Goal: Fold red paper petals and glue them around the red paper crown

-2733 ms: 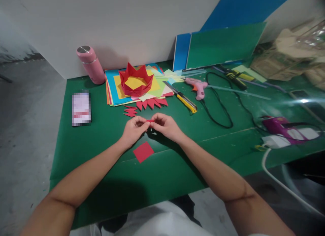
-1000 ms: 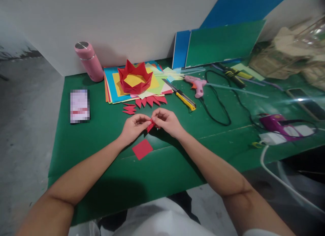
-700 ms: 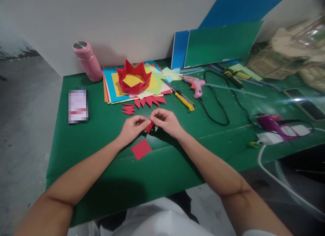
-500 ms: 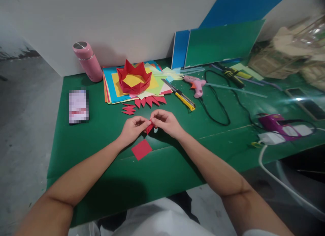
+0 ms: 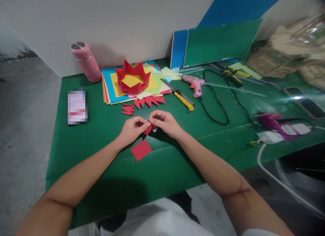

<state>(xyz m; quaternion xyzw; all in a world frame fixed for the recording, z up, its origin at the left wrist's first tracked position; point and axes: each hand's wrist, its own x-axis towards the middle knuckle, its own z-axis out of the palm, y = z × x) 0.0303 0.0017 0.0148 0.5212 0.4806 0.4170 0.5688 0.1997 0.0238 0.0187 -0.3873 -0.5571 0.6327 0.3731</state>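
Note:
Between both hands, above the green table, is a small piece of folded red paper (image 5: 149, 129). My left hand (image 5: 133, 129) pinches it from the left with thumb and fingers. From the right, my right hand (image 5: 165, 123) pinches its upper edge; fingertips partly hide the paper. A flat red paper square (image 5: 141, 150) lies just in front of the hands. Beyond them lie pointed folded red pieces (image 5: 149, 101) and a smaller cluster of red folded pieces (image 5: 127, 110). A red folded-paper ring (image 5: 132, 88) with upright points rests on a stack of coloured paper (image 5: 108, 90).
A yellow utility knife (image 5: 181, 97) and a pink glue gun (image 5: 195, 84) with a black cord lie right of the paper. At left stand a pink bottle (image 5: 87, 63) and a blurred-out phone-like object (image 5: 77, 107). A purple power strip (image 5: 275, 124) sits at right.
The view has shifted very slightly. Both hands keep their pinch on the folded red paper, whose angle has changed a little; the objects on the table stay in place.

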